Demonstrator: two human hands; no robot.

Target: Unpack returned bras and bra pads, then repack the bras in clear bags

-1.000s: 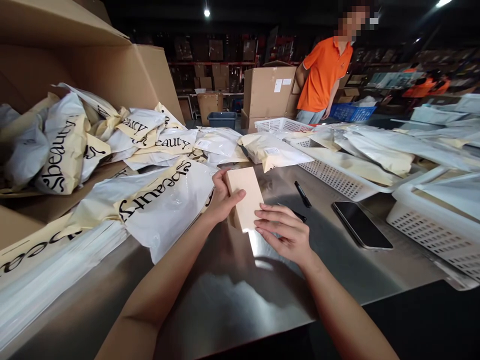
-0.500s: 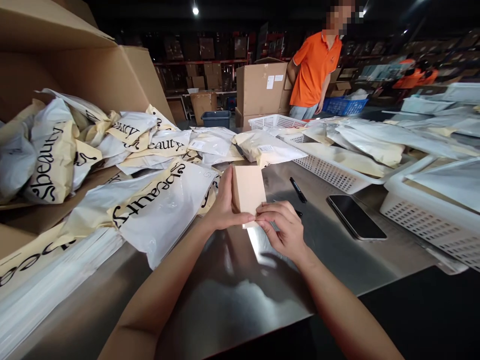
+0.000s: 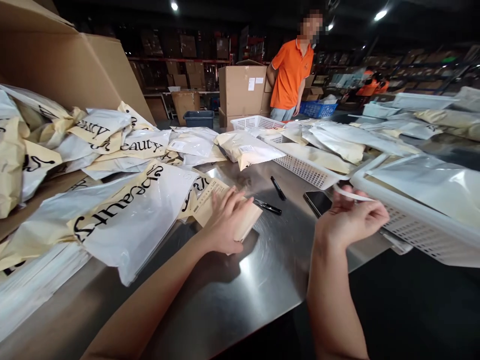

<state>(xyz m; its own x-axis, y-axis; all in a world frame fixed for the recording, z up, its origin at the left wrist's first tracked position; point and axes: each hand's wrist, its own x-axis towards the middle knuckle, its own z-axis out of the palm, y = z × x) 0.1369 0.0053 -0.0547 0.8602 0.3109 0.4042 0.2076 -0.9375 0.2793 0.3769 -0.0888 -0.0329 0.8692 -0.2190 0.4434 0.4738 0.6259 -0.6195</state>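
12 o'clock: left hand [image 3: 225,224] grips cream carton [image 3: 250,218], fingers spread across it | 2 o'clock: right hand [image 3: 348,219] pinches white strip [image 3: 354,195], fingers curled | step, apparently: strip removal, carton steadied | next move likely calls for: right fingers letting go

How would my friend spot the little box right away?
Look at the shiny metal table, then find the person's left hand on it. The small cream box is right under that hand. It has straight edges and firm corners, unlike the floppy, crinkly bags beside it.
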